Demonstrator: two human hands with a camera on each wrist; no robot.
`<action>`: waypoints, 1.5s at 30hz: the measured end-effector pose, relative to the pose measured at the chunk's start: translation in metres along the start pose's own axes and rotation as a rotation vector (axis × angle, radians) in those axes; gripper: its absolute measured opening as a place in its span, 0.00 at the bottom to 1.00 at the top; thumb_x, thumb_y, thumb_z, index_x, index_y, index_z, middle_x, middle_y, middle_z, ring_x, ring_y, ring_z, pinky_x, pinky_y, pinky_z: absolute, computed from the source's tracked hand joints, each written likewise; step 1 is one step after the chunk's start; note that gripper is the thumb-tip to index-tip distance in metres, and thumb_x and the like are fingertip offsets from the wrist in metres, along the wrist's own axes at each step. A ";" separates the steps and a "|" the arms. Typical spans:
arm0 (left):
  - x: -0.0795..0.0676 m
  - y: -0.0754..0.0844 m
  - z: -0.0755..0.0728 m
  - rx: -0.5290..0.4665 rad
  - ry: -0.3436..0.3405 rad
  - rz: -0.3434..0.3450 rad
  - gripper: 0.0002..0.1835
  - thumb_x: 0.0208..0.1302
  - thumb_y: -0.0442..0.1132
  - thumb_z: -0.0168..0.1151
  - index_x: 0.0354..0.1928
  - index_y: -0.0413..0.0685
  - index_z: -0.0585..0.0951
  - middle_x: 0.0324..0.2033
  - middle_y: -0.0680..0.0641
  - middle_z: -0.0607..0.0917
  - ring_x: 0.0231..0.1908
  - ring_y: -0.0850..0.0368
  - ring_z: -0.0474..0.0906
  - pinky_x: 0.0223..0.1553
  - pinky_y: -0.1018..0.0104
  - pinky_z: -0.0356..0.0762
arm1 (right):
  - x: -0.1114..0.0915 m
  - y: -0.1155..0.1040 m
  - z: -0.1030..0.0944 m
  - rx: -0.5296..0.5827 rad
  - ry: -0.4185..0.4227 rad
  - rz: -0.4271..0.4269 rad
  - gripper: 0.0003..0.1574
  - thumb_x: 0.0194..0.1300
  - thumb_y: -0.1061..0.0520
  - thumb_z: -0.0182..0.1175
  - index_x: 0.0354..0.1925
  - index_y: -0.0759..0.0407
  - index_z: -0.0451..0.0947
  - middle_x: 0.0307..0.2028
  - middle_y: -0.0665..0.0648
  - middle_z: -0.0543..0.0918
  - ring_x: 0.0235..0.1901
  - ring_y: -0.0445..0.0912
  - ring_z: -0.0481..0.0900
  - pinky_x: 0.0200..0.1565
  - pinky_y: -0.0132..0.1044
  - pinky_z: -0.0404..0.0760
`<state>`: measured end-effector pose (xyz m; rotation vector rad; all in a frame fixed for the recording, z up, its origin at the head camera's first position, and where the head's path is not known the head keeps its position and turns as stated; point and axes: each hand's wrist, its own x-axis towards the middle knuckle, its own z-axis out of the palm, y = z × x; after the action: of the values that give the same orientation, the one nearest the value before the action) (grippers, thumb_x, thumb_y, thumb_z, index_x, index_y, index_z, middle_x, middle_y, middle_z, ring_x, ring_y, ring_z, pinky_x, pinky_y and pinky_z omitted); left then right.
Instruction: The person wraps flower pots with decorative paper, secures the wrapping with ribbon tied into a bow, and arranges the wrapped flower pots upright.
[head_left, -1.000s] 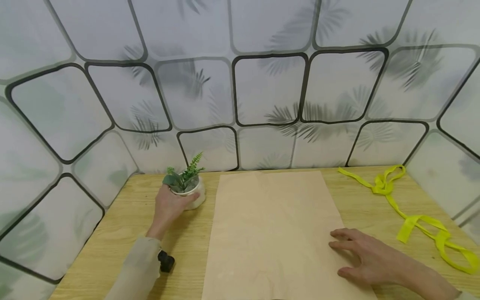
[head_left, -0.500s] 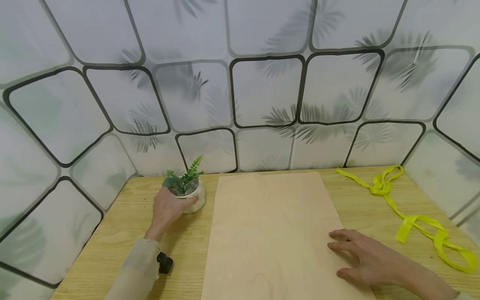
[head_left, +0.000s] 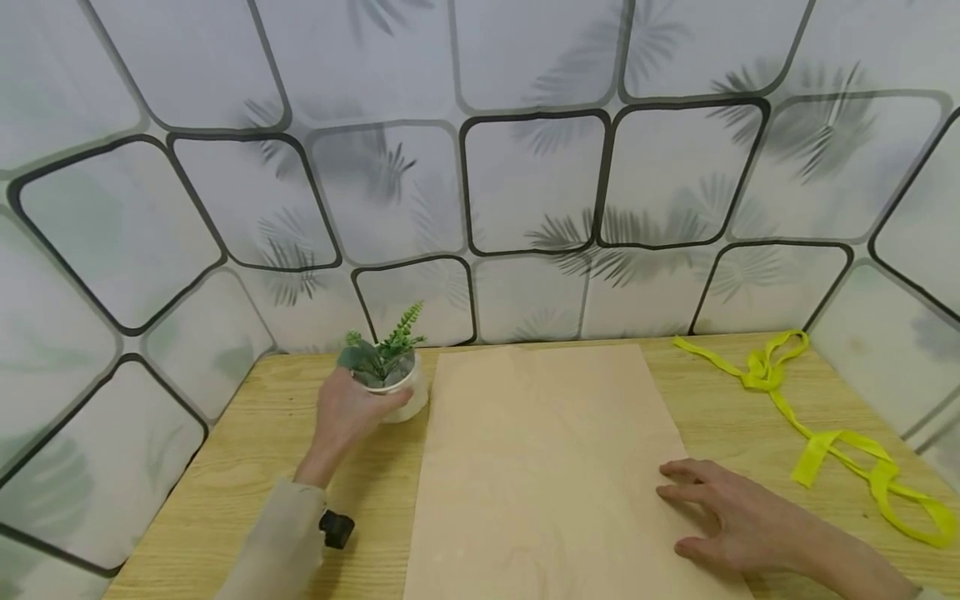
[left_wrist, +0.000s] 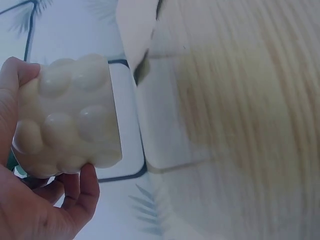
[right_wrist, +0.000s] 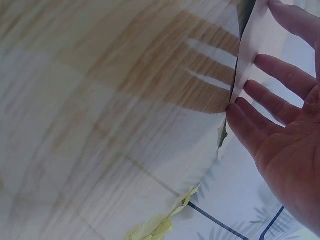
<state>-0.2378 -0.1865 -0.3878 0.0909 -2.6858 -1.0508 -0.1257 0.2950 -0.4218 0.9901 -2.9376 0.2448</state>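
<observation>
My left hand [head_left: 347, 410] grips a small white pot [head_left: 415, 402] at the back left, thumb on the near side. Green artificial-looking leaves [head_left: 393, 350] and grey stones fill its top. In the left wrist view the bumpy-walled pot [left_wrist: 75, 112] hangs just off the table, with a gap under its base. A large sheet of light brown paper [head_left: 540, 467] lies flat across the middle. My right hand [head_left: 742, 517] rests at its right edge with fingers spread and slightly bent. In the right wrist view the fingertips touch the paper [right_wrist: 256, 42] near its edge.
A tangled yellow ribbon [head_left: 765, 375] lies along the right side of the wooden table [head_left: 247, 467]. Patterned wall panels [head_left: 536, 183] stand close behind and at both sides. A black device [head_left: 336, 529] sits at my left wrist.
My left hand has moved the pot a little to the right, toward the paper's left edge, and slightly up. The right hand, paper and ribbon stay where they were.
</observation>
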 end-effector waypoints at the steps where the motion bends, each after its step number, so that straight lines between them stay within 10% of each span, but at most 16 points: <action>1: -0.001 0.004 0.000 -0.010 -0.001 0.012 0.44 0.38 0.65 0.74 0.55 0.48 0.69 0.45 0.41 0.81 0.45 0.44 0.78 0.45 0.50 0.77 | 0.000 0.000 0.000 0.001 0.000 0.000 0.34 0.54 0.27 0.60 0.52 0.44 0.80 0.56 0.49 0.75 0.52 0.49 0.76 0.47 0.46 0.80; 45: -0.042 0.090 0.084 -0.140 -0.167 0.336 0.38 0.30 0.58 0.78 0.50 0.62 0.74 0.37 0.57 0.82 0.38 0.61 0.76 0.38 0.66 0.76 | -0.002 -0.001 0.002 -0.009 0.060 -0.018 0.33 0.54 0.28 0.62 0.50 0.45 0.81 0.56 0.50 0.76 0.51 0.49 0.77 0.45 0.45 0.80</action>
<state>-0.2158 -0.0584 -0.3958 -0.4760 -2.6300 -1.1730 -0.1232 0.2950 -0.4240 0.9900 -2.8719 0.2565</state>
